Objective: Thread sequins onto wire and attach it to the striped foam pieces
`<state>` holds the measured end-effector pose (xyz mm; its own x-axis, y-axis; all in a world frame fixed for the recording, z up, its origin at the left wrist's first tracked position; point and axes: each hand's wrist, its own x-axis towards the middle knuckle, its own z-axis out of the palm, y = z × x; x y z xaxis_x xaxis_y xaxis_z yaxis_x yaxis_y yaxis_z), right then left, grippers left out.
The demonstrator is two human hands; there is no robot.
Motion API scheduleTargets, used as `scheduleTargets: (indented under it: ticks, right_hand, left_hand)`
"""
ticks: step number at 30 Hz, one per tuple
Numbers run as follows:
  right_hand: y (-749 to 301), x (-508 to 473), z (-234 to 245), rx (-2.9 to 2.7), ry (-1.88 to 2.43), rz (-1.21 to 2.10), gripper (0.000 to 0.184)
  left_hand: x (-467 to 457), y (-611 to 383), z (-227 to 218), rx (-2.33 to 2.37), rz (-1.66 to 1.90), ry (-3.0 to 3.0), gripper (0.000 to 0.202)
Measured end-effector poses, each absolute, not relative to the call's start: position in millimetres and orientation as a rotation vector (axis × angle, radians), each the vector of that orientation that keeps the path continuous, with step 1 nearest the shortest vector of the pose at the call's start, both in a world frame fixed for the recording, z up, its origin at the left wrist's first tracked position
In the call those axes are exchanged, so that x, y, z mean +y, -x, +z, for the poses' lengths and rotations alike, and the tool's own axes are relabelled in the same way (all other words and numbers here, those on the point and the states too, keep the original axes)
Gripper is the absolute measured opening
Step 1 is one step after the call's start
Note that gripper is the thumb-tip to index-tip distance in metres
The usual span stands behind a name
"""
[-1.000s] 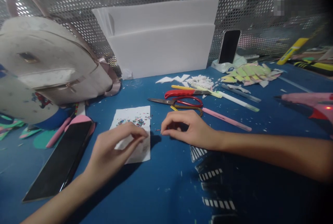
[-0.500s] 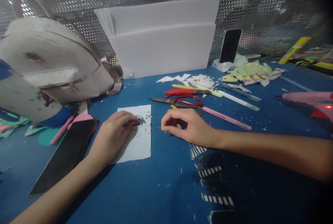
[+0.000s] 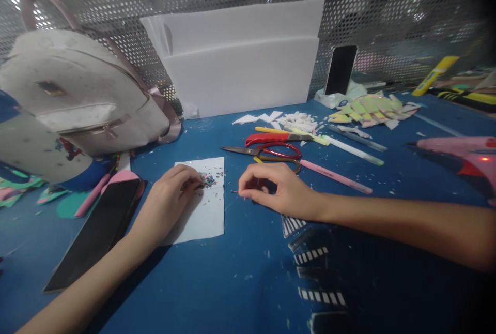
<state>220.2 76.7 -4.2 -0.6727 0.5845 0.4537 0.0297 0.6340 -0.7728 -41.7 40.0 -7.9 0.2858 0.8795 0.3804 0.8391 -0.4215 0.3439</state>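
My left hand [image 3: 170,194] rests on a folded white paper sheet [image 3: 211,220], its fingers curled together at a small heap of tiny coloured sparkly bits [image 3: 211,179]. Whatever is between those fingertips, if anything, is hidden. To the right of the paper, my right hand [image 3: 279,186] is closed in a pinch on a thin stick with a reddish tip [image 3: 234,191]. The tip points left toward the paper and stays apart from it. Most of the stick is covered by the fingers. Black-and-white striped pieces [image 3: 312,255] lie below my right wrist.
Scissors [image 3: 267,150], a red-handled cutter [image 3: 267,138] and a pink pen [image 3: 335,176] lie beyond my right hand. A pink glue gun [image 3: 461,148] with a lit red light is at far right. A backpack [image 3: 77,86], dark block [image 3: 96,230] and propped phone [image 3: 341,70] stand around.
My left fingertips have drawn slightly left, showing more of the coloured bits. The right hand keeps its pinch. The whole view has shifted a little.
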Motion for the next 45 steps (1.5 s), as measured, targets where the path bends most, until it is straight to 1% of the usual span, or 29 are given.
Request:
scheduleTargets:
  ticks: [6, 12, 18, 22, 26, 29, 36, 42, 45]
  right_hand:
    - [-220, 77, -5, -2.142, 0.475, 0.977, 0.008]
    - [-220, 77, -5, -2.138, 0.476, 0.976, 0.008]
    - [-221, 76, -5, -2.137, 0.466, 0.983, 0.009]
    - [-221, 76, -4, -2.129, 0.477, 0.992, 0.009]
    - [-221, 75, -2, -2.071, 0.477, 0.991, 0.009]
    - [-222, 74, -2, -2.029, 0.442, 0.956, 0.006]
    - [-223, 73, -2, -1.995, 0.368, 0.903, 0.003]
    - [-223, 74, -2, -2.010, 0.376, 0.900, 0.002]
    - [-223, 73, -1, -2.014, 0.404, 0.905, 0.003]
  left_hand:
    - [42, 41, -9, 1.632, 0.809, -2.432, 0.008]
    - [40, 38, -4, 1.681, 0.891, -2.376, 0.013]
    - [33, 31, 3, 1.759, 1.009, -2.023, 0.012]
    - [27, 19, 5, 1.672, 1.135, -1.745, 0.014]
    - [14, 1, 4, 1.570, 1.220, -1.629, 0.006]
    - [4, -9, 3, 1.462, 1.175, -1.597, 0.002]
    - [-2, -12, 2, 1.382, 1.194, -1.602, 0.014]
    - [-5, -14, 2, 1.334, 1.208, -1.672, 0.019]
    - [-5, -15, 2, 1.331, 1.222, -1.691, 0.019]
